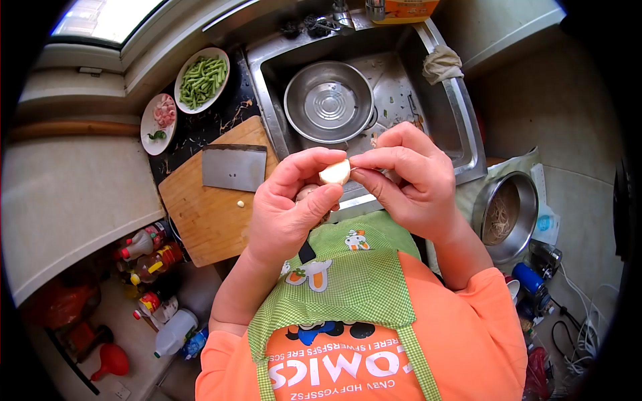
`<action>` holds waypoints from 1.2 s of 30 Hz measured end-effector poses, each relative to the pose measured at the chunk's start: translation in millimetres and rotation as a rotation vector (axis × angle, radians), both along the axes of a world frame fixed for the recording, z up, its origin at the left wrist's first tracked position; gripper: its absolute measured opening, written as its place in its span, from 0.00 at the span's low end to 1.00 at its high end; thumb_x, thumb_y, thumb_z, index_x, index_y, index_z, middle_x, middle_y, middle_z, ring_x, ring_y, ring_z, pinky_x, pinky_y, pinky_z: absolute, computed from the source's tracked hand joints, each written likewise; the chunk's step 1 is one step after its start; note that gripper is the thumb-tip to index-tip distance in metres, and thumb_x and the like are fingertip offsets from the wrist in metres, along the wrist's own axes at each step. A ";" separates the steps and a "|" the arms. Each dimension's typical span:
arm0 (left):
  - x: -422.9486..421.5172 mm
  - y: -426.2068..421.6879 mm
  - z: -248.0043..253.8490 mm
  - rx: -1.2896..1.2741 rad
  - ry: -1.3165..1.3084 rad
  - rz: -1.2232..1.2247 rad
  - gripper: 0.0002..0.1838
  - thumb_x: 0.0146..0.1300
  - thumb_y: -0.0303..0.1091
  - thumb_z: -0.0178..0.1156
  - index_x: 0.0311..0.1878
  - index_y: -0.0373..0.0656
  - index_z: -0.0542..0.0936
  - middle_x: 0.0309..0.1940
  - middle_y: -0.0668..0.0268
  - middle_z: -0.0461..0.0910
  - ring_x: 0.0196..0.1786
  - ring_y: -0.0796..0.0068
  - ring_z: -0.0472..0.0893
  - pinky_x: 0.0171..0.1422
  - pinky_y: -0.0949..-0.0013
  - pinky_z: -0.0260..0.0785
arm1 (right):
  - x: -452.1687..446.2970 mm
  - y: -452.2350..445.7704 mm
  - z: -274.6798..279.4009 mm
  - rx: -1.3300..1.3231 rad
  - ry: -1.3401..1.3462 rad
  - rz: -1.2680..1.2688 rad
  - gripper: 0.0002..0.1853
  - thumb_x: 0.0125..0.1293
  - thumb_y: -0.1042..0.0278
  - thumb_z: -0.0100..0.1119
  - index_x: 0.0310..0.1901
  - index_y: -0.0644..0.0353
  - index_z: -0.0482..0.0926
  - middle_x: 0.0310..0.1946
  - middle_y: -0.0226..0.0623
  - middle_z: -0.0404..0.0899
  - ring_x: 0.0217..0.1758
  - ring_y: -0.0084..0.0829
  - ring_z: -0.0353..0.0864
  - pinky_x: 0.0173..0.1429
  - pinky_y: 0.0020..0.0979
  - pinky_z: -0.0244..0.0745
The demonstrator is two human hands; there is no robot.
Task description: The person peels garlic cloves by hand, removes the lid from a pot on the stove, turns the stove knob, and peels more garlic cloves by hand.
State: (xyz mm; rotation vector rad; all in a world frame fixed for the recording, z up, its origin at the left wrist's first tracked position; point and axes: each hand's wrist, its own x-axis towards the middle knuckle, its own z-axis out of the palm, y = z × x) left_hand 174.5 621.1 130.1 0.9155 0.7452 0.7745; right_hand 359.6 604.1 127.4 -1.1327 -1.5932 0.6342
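Note:
My left hand point(282, 207) pinches a pale, partly bare garlic clove point(336, 173) between thumb and forefinger, in front of my chest. Behind that thumb, a brownish rounded piece point(306, 192), which looks like more garlic, is partly hidden in the palm. My right hand point(418, 177) is closed at the clove's right side, thumb and forefinger pinching a thin strip of garlic skin there. To the left, a cleaver point(234, 168) lies flat on the wooden cutting board point(190, 217). A small peeled clove point(241, 204) rests on the board below the blade.
Beyond my hands, a metal basin point(329, 100) sits in the steel sink point(473, 127). Plates of cut green beans point(202, 81) and chopped meat point(164, 111) stand at the back left. A steel bowl point(529, 224) is on the right. Bottles point(150, 260) crowd the lower left.

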 end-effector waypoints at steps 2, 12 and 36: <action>0.8 -0.3 1.1 0.000 0.018 0.010 0.19 0.59 0.24 0.61 0.54 0.37 0.72 0.41 0.68 0.78 0.36 0.88 0.74 0.38 0.85 0.66 | -1.2 -0.9 -1.9 0.143 -0.071 -0.056 0.11 0.46 0.80 0.67 0.33 0.61 0.80 0.25 0.34 0.73 0.21 0.26 0.74 0.21 0.23 0.69; 1.0 -1.6 1.7 -0.017 -0.025 -0.018 0.18 0.56 0.20 0.60 0.51 0.38 0.73 0.42 0.66 0.78 0.36 0.87 0.74 0.40 0.83 0.68 | 4.6 -5.4 7.3 0.082 0.046 0.074 0.12 0.41 0.83 0.66 0.30 0.61 0.78 0.25 0.34 0.73 0.21 0.22 0.74 0.20 0.20 0.67; 7.7 -6.2 -2.2 -0.250 -0.101 -0.057 0.18 0.62 0.26 0.57 0.56 0.38 0.71 0.42 0.62 0.79 0.29 0.87 0.73 0.30 0.83 0.67 | 6.8 -7.5 9.4 0.182 -0.104 0.070 0.13 0.34 0.84 0.61 0.25 0.60 0.73 0.23 0.33 0.70 0.19 0.27 0.72 0.19 0.24 0.67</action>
